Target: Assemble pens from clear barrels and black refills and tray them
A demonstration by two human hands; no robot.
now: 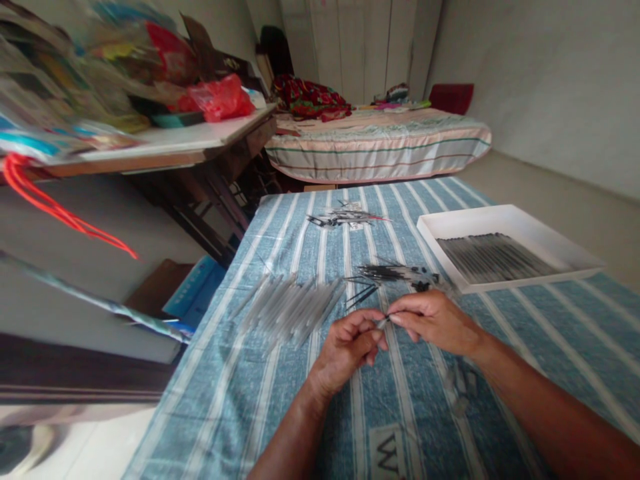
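Observation:
My left hand (pixel 350 347) is closed, its thumb and fingers pinching a small translucent piece (pixel 383 324) with a dark end. My right hand (pixel 440 323) meets it fingertip to fingertip, pinching at the dark end. Most of the piece is hidden by the fingers, so its kind does not show. Left of the hands lies a row of slim translucent tubes (pixel 293 307), side by side and slanted. Just beyond the hands is a loose pile of thin black sticks (pixel 385 272). Under my right forearm lie some clear plastic bits (pixel 461 383), blurred.
A white open box (pixel 505 219) on the right holds a row of dark-filled tubes (pixel 493 259). Another small pile of thin pieces (pixel 345 217) lies at the far side of the striped cloth (pixel 225 400). A cluttered side table (pixel 175 143) stands left; a bed (pixel 380 143) is behind.

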